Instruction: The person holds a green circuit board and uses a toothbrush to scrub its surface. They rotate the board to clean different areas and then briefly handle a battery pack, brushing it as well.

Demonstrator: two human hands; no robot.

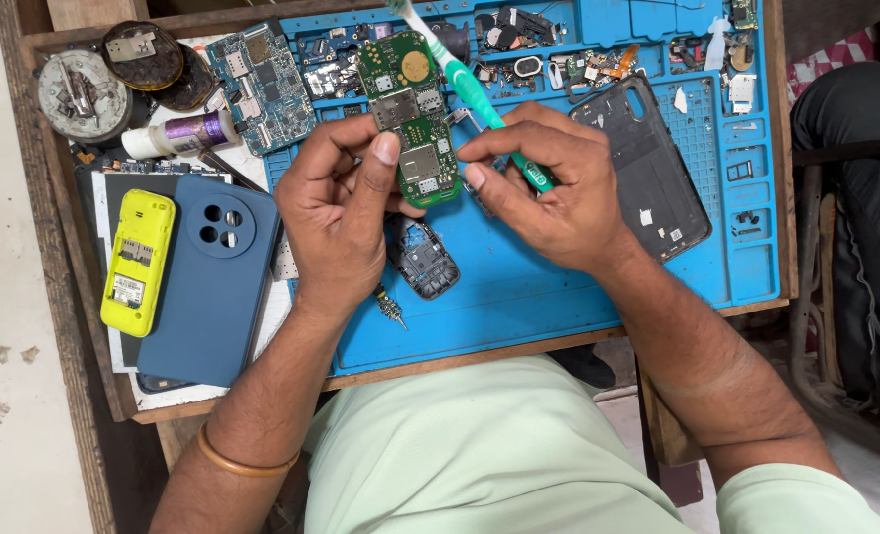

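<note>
The left hand [336,203] pinches a green circuit board [410,114] above the blue mat [559,287] on the counter. The right hand [549,188] is closed around a green toothbrush [472,91]. Best to brush lightly and support the board's edges, sparing its small parts.
</note>
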